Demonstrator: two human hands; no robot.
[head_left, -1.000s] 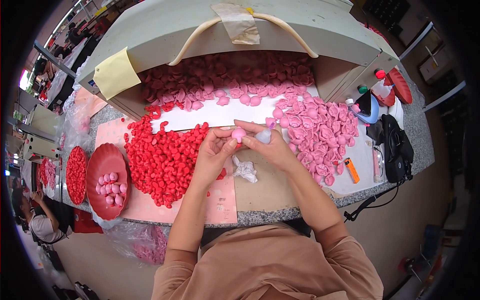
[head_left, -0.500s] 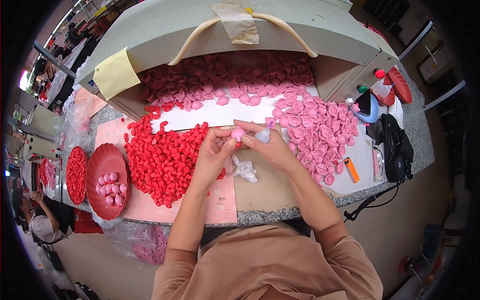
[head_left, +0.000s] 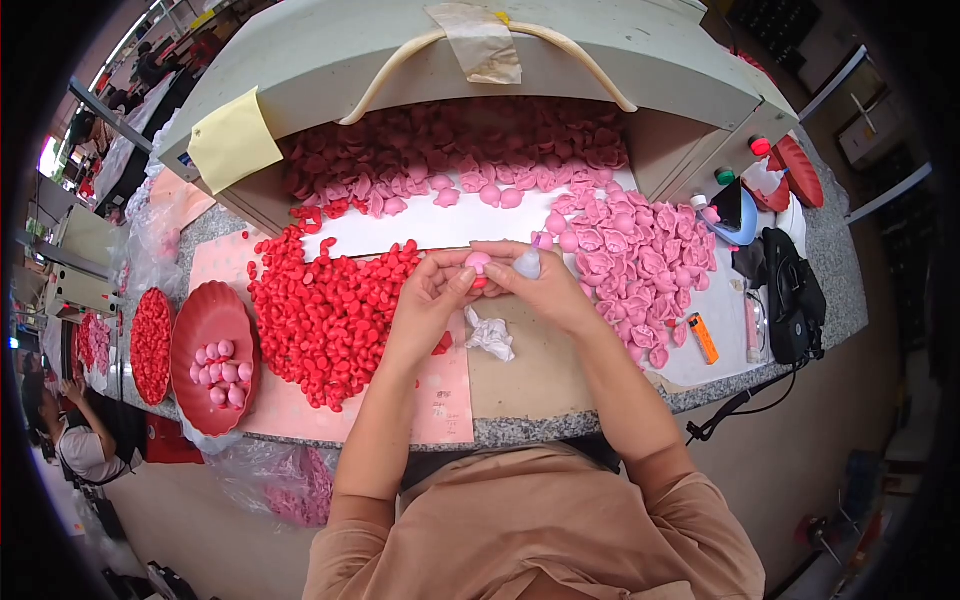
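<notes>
Over the middle of the bench, my left hand [head_left: 425, 292] pinches a round pink piece [head_left: 478, 262] between thumb and fingers. Against its underside sits a small red piece [head_left: 480, 283]. My right hand [head_left: 550, 293] meets the left one here, its thumb and fingertips pressing at the two pieces. Tucked in that same right hand is a small translucent squeeze bottle [head_left: 527, 264] with a purple tip, pointing away from the pieces. Left of my hands spreads a heap of red pieces [head_left: 335, 325]; pink petal-shaped and rounded pieces [head_left: 640, 260] lie to the right.
A grey machine housing [head_left: 560, 70] arches over more pink pieces. At left, a red scalloped tray [head_left: 207, 310] holds several joined pink-and-red pieces. Crumpled white tissue [head_left: 489, 335] lies below my hands. An orange lighter [head_left: 703, 339] and a black bag [head_left: 795, 290] are at right.
Both hands stay at nearly the same spot. The pink piece has tilted slightly, and the red piece under it shows more. My right hand's fingers have shifted a little around the bottle.
</notes>
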